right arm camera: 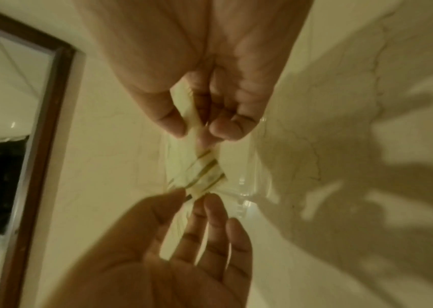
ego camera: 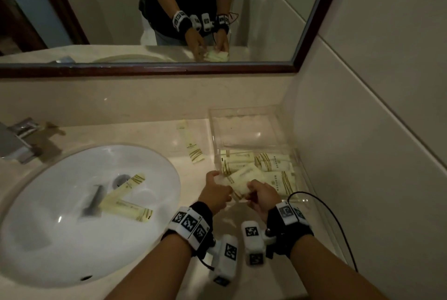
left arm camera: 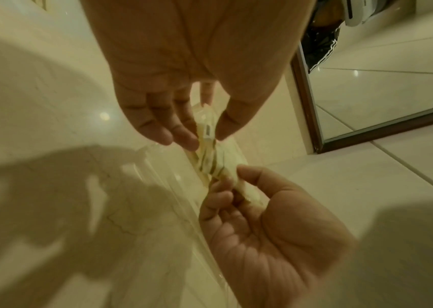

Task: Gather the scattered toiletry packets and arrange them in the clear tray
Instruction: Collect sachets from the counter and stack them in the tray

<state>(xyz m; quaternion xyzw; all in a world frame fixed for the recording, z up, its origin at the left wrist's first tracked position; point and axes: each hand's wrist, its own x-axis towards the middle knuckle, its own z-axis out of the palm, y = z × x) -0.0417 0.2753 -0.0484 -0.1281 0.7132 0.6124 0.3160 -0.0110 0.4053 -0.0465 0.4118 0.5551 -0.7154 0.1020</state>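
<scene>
Head view: left hand (ego camera: 215, 193) and right hand (ego camera: 262, 197) pinching opposite ends of a cream packet (ego camera: 244, 178) with olive stripes, hovering over the clear tray (ego camera: 244, 116)'s near edge on the beige marble worktop (ego camera: 135, 135).

Left wrist view: fingertips (left arm camera: 183, 135) and thumb pinching the packet (left arm camera: 223, 162).

Right wrist view: thumb and fingers (right arm camera: 225, 127) nipping the packet (right arm camera: 204, 166); brown-framed mirror (right arm camera: 51, 125) bordering pale tile.

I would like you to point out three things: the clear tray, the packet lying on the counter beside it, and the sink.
clear tray (ego camera: 244, 116), head view, on its far wall.
packet on the counter (ego camera: 192, 146), head view, on its middle.
sink (ego camera: 48, 203), head view, on the bare white bowl.
</scene>
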